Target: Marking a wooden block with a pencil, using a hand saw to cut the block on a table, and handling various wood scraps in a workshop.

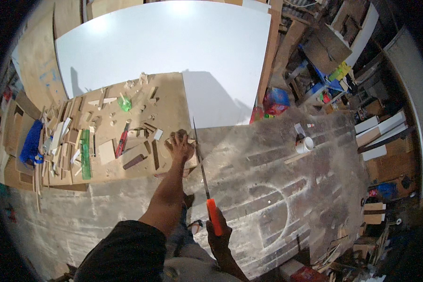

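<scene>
My right hand (219, 235) is wrapped around the orange handle of a hand saw (213, 214). The long thin blade points away from me and runs just past the right edge of the plywood worktable (167, 103). At that table's near right corner my left hand (181, 148) presses down with its fingers spread. Beneath it a piece of wood shows only in part, close beside the blade. Whether the teeth touch the wood I cannot tell. Left of this hand lie small wood offcuts (155, 155) and a red-handled tool (122, 141).
A green level-like bar (85, 154), a green plastic item (124, 104) and many wood strips cover the table's left. Behind stands a large white panel (164, 42). On the dusty floor (258, 188) to the right is a white bucket (305, 145); scrap wood and clutter line the right side.
</scene>
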Demonstrator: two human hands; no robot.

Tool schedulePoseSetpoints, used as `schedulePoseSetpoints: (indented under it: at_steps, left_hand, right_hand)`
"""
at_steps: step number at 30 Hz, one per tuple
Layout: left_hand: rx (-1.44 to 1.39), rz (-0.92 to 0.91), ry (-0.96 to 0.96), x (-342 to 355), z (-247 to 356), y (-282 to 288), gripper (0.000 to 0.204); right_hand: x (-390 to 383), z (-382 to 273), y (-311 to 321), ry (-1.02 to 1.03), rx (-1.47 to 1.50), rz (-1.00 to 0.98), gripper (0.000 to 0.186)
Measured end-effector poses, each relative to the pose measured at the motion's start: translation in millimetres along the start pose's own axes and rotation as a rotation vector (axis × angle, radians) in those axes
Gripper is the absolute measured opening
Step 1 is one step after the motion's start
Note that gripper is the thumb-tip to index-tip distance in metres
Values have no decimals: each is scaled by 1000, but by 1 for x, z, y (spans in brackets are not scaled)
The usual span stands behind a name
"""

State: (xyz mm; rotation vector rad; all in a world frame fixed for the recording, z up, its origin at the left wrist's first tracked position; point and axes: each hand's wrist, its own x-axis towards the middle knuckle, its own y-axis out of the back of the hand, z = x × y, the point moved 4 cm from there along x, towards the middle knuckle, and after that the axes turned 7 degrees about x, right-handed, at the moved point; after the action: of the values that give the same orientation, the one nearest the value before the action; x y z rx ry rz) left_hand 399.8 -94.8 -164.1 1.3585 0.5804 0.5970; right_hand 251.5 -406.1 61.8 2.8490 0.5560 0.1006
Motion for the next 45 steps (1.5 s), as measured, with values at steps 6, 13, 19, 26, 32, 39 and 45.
schedulePoseSetpoints:
  at_steps: [6, 13, 19, 26, 32, 39, 45]
  left_hand:
    - [-81, -52, -22, -4, 12, 37, 68]
    - [-82, -70, -10, -5, 10, 40, 67]
    - [9, 53, -44, -3, 16, 23, 67]
    - [23, 219, -82, 6, 7, -5, 66]
    - [-18, 312, -89, 6, 3, -27, 67]
    - [-137, -57, -13, 4, 7, 14, 67]
    - [120, -29, -101, -6, 13, 31, 62]
  right_hand:
    - [-6, 0, 14, 75, -110, -21, 53]
    - [19, 8, 2, 104, -110, -9, 52]
    - [72, 2, -23, 231, -50, 2, 48]
    - [84, -21, -30, 174, -127, -74, 47]
    - [90, -46, -27, 71, -94, -151, 51]
    - [90, -64, -22, 123, -128, -131, 47]
    - [137, -48, -45, -21, -53, -162, 52]
